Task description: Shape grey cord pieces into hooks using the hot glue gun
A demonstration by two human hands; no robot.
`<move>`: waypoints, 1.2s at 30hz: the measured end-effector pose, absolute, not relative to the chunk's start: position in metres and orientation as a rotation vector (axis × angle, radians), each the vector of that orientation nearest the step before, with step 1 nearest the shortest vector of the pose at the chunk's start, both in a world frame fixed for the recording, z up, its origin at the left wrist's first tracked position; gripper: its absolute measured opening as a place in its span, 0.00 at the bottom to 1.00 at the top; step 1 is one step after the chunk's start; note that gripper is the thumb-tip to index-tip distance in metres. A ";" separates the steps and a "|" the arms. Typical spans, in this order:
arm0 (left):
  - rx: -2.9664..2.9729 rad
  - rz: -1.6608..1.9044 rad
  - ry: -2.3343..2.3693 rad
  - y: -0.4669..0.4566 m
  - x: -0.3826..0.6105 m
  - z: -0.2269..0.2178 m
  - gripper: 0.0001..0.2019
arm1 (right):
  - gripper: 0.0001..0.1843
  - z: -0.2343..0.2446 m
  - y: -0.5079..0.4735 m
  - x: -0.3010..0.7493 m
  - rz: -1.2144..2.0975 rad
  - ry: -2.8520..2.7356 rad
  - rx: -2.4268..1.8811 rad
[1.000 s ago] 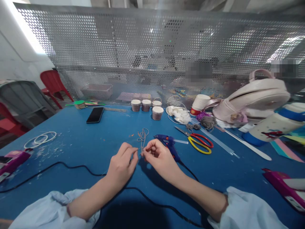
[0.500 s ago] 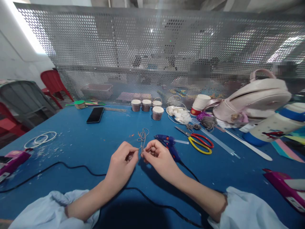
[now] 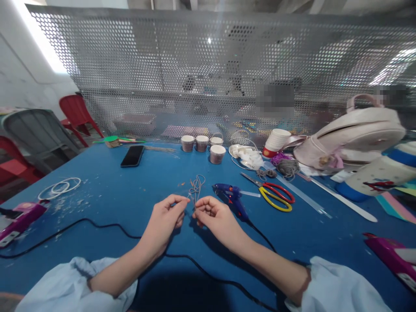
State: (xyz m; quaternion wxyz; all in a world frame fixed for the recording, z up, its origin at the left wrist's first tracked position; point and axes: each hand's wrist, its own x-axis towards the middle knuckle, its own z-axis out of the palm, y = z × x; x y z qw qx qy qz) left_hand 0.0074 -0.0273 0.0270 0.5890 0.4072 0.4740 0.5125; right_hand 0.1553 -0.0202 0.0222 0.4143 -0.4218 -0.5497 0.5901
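My left hand and my right hand meet at the middle of the blue table, fingertips pinched together on a thin tan cord. The cord's loose loops lie on the table just beyond my fingers. A blue glue gun lies right beside my right hand, its black cable trailing back under my forearms.
Red-and-yellow scissors lie right of the glue gun. A black phone, several small cups, stacked paper cups and a pink bag stand along the perforated metal screen. White rings and a magenta tool lie at left.
Both hands stay pinched on the cord and have lifted slightly off the table. The view has shifted a little to the right.
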 end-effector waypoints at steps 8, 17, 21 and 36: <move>0.917 1.212 1.100 -0.023 0.007 0.027 0.08 | 0.08 0.020 -0.022 0.156 1.490 -1.396 -1.092; 0.802 1.172 0.993 -0.022 0.005 0.032 0.08 | 0.05 0.012 -0.025 0.157 1.533 -1.468 -1.147; 0.819 1.119 0.949 -0.023 0.006 0.034 0.08 | 0.05 0.009 -0.029 0.156 1.572 -1.570 -1.185; 0.608 1.290 1.019 0.014 -0.035 0.038 0.05 | 0.15 0.044 -0.077 0.210 1.132 -2.349 -1.281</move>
